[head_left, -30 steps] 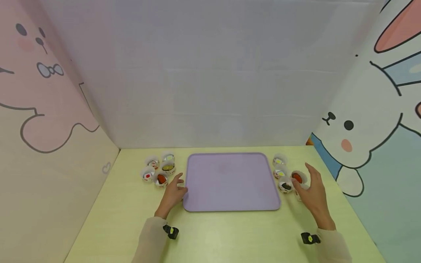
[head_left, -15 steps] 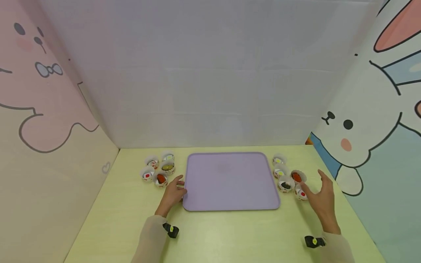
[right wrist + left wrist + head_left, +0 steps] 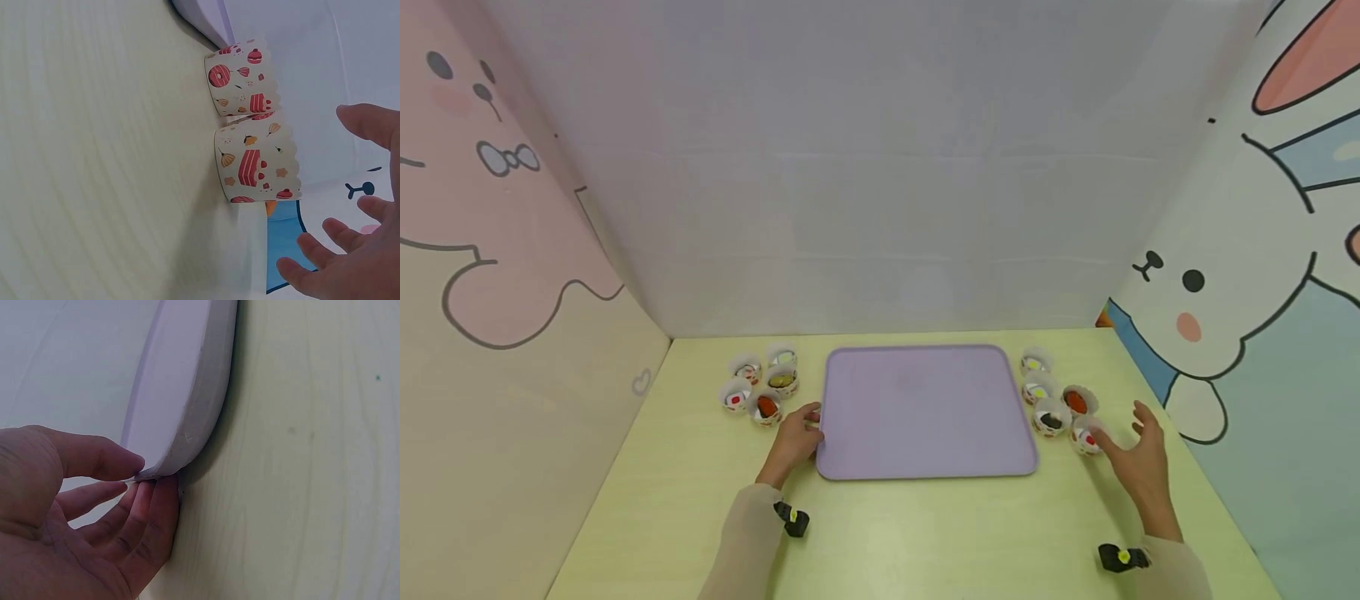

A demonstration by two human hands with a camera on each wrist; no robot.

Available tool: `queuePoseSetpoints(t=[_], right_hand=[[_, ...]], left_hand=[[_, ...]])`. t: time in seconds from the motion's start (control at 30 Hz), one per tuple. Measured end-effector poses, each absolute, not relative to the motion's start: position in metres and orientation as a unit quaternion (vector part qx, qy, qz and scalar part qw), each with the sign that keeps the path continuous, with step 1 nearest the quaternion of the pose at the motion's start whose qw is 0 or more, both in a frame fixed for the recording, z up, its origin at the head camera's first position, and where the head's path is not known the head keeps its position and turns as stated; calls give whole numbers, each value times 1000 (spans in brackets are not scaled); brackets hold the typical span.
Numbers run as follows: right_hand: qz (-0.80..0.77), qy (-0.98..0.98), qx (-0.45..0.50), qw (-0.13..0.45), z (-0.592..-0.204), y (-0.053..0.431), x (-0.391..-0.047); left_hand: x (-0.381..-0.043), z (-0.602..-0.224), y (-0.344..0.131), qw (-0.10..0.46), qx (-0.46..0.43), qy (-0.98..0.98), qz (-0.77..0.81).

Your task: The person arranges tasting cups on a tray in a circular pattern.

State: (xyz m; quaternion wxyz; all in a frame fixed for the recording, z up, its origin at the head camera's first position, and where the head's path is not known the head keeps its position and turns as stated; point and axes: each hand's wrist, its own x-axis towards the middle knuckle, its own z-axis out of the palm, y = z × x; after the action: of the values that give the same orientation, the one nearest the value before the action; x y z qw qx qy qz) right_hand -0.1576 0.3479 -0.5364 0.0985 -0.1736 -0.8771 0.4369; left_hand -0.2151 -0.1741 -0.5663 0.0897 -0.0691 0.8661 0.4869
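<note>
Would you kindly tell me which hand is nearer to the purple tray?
The left hand, gripping the purple tray at its left rim; the right hand is off to the tray's right, beside a paper cup.

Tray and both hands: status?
Left hand pinches tray rim. Right hand near paper cups, holding nothing. Some cups stand close by tray's right side.

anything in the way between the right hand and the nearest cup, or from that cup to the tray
Nothing visible stands between the right hand and the nearest cup. On that cup's tray side, a neighbouring cup stands close beside it, at least partly blocking the way to the tray.
</note>
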Motion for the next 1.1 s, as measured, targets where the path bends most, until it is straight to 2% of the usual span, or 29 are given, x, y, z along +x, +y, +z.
queuePoseSetpoints(t=[0.33,0.9,1.1], right_hand=[[511,-835,-204,-18,-546,351,-164],[457,-872,-163,-65,-551,352,-169],[453,-879,-138,-58,-553,352,-167]], left_hand=[[-216,-568,-175,92,-67,865,489],[-216,-574,-179,122,-88,822,550],[-215,-571,-180,126,-95,812,562]])
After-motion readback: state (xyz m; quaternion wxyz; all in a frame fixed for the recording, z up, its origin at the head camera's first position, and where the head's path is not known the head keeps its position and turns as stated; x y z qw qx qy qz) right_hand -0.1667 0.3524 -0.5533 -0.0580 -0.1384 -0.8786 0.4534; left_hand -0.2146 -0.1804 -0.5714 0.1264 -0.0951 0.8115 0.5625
